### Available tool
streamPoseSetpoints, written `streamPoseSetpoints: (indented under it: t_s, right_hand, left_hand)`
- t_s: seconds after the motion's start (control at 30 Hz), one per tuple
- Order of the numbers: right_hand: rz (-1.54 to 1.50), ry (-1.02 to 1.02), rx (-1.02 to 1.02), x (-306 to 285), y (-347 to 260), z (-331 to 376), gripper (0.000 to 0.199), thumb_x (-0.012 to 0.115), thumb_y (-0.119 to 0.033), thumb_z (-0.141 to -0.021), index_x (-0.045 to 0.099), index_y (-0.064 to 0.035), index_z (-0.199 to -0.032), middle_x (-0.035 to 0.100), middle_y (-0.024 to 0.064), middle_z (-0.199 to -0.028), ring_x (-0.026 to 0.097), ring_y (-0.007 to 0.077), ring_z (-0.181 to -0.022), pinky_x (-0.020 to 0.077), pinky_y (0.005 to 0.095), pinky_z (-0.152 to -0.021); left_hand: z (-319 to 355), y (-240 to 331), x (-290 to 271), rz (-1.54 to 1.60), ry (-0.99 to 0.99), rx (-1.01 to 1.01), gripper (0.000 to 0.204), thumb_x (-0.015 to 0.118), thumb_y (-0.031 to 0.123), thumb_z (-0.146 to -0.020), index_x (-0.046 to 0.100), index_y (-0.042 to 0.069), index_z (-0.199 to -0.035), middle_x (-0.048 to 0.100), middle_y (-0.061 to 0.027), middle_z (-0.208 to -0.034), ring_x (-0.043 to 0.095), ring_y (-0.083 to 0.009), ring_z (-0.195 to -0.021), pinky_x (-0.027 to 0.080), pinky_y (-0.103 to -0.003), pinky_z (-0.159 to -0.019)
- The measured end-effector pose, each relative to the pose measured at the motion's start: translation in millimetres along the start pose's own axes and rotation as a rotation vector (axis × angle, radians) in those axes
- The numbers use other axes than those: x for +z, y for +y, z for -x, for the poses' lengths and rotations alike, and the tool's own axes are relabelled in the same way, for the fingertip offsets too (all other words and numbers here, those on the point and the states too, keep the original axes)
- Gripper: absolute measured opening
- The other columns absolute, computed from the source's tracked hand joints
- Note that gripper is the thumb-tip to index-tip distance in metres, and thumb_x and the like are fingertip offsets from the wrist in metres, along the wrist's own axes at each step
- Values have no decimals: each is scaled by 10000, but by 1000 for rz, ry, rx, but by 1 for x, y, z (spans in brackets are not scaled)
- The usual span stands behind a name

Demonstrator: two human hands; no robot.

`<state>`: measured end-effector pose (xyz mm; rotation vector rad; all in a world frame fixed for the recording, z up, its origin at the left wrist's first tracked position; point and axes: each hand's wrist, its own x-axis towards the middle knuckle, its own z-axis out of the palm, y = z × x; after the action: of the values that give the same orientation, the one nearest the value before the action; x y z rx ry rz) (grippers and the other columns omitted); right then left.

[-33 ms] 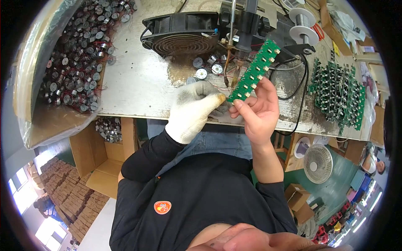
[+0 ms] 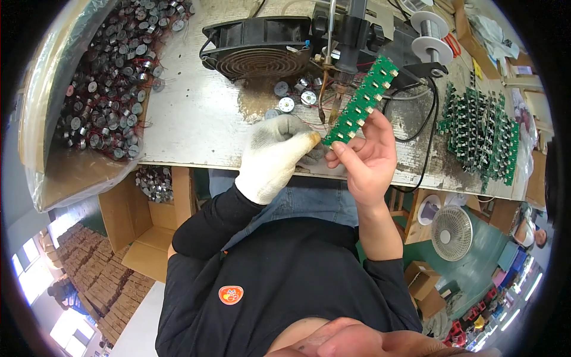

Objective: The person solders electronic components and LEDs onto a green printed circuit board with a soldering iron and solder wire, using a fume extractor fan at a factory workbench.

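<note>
In my bare right hand (image 2: 372,157) is a long green circuit board (image 2: 360,106), gripped near its lower end between thumb and fingers. It slants up and to the right, with a row of small pale connectors along one edge. My left hand (image 2: 276,149), in a white glove with greyish fingers, is closed in a pinch by the board's lower end. Whatever those gloved fingertips hold is hidden. Small round motors (image 2: 286,105) with thin red wires lie just beyond the left hand. A soldering iron tip (image 2: 322,114) points down left of the board.
A black fan (image 2: 259,47) stands at the back beside a soldering stand (image 2: 351,38). Solder wire spools (image 2: 429,35) sit at back right. Stacked green boards (image 2: 482,134) lie right. Many motors (image 2: 113,83) are heaped left in a plastic-lined box. Black cable (image 2: 431,119) crosses the table's right.
</note>
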<state>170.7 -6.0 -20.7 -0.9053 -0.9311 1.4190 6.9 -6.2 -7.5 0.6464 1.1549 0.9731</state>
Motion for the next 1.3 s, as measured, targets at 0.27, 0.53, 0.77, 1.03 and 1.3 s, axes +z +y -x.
streamPoseSetpoints:
  t_s: [0.27, 0.53, 0.77, 1.03, 1.3]
  right_hand:
    - [-7, 1, -13, 3, 0, -1, 616, 591, 141, -779, 318, 15, -1316, 493, 193, -1202, 655, 181, -738, 567, 259, -556]
    - [-28, -3, -26, 4, -3, -2, 615, 598, 139, -777, 318, 18, -1311, 495, 194, -1192, 656, 186, -735, 563, 259, -550]
    - [-23, -9, -17, 4, -5, -4, 617, 599, 138, -775, 319, 18, -1311, 494, 194, -1190, 658, 189, -733, 565, 264, -552]
    - [1, 1, 3, 3, 1, 1, 610, 596, 142, -773, 323, 23, -1306, 490, 197, -1192, 659, 193, -734, 566, 267, -553]
    - [-71, -40, 205, -15, -7, 21, 581, 581, 154, -748, 314, -31, -1230, 488, 181, -1157, 636, 195, -661, 519, 247, -486]
  left_hand:
    - [-2, -3, 1, -90, 67, 49, 171, 643, 142, -834, 643, -27, -808, 625, -41, -715, 562, -79, -639, 454, -235, -567]
    - [-1, -1, 3, -120, 91, 95, 181, 647, 150, -829, 648, -29, -808, 629, -41, -706, 561, -81, -643, 447, -238, -567]
    - [-2, -2, 5, -97, 119, 96, 150, 645, 120, -826, 648, -28, -798, 625, -39, -699, 552, -76, -635, 438, -236, -556]
    - [1, -4, 3, -89, 112, 99, 139, 639, 106, -831, 639, -18, -768, 611, -24, -687, 535, -64, -641, 419, -230, -555]
    - [29, -4, -11, -541, -48, 231, 146, 689, 89, -775, 621, 10, -878, 639, -79, -760, 615, -111, -687, 496, -247, -637]
